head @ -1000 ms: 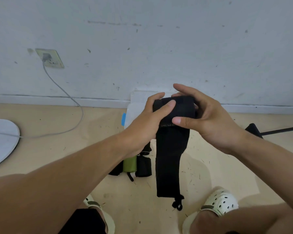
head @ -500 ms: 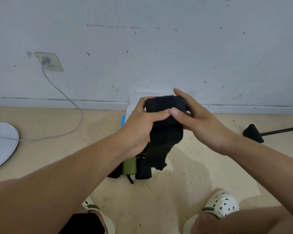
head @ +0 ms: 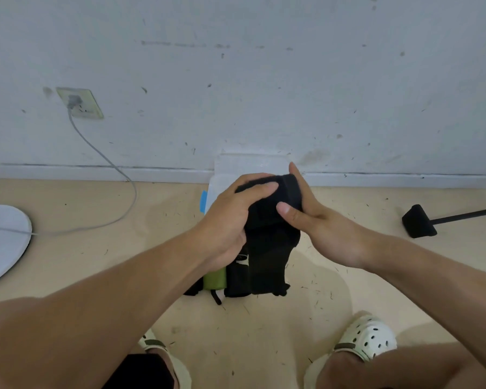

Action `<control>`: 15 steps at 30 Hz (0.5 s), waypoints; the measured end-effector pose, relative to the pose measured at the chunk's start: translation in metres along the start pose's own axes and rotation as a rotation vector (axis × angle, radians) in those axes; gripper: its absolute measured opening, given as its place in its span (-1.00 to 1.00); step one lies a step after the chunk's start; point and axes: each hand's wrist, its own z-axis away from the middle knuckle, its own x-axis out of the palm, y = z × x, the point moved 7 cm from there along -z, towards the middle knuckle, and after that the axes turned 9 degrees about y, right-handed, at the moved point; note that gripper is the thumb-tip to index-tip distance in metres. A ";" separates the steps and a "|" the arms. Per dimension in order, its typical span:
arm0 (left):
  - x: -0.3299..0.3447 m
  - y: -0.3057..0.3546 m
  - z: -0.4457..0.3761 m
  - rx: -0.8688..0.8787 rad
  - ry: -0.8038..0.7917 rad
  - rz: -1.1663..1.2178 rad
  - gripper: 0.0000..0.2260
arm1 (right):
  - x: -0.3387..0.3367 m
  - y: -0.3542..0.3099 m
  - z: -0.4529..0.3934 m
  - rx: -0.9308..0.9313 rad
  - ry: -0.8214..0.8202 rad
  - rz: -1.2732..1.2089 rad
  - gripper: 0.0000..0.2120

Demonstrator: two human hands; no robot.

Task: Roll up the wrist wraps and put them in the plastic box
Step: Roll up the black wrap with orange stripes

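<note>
Since 1 second ago the hanging tail of the black wrist wrap [head: 270,220] has shortened: it then dropped nearly to the shoes, and now its loose end stops level with the wraps lying on the floor, with more of the strap wound into the roll between the hands. The hands have also sunk lower in the head view, now in front of the plastic box [head: 250,167] rather than above it.

From 9 o'clock: a white round base [head: 3,242] with a grey cable [head: 101,155] running up to the wall socket [head: 80,103] at 10 o'clock. At centre, the left hand [head: 230,220] curls its fingers over the top of the roll. The right hand [head: 320,228] clamps the roll's other side, thumb on its front, fingers behind. Below, at 6 o'clock, a green wrap [head: 215,279] lies beside other black wraps [head: 236,279]. At 3 o'clock sits a black stand foot [head: 418,221].

A pale mark on 1 floor wrap is too small to read; no writing is legible.
</note>
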 end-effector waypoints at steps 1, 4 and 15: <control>-0.001 -0.002 0.000 -0.002 -0.004 -0.032 -0.76 | 0.002 0.003 -0.001 0.025 -0.015 -0.004 -0.27; -0.001 -0.005 0.000 -0.007 0.014 -0.100 -0.75 | 0.000 0.001 0.001 0.032 -0.038 0.002 -0.28; 0.010 0.005 0.003 -0.061 -0.110 -0.086 -0.59 | -0.033 -0.034 0.006 -0.318 0.236 0.042 -0.48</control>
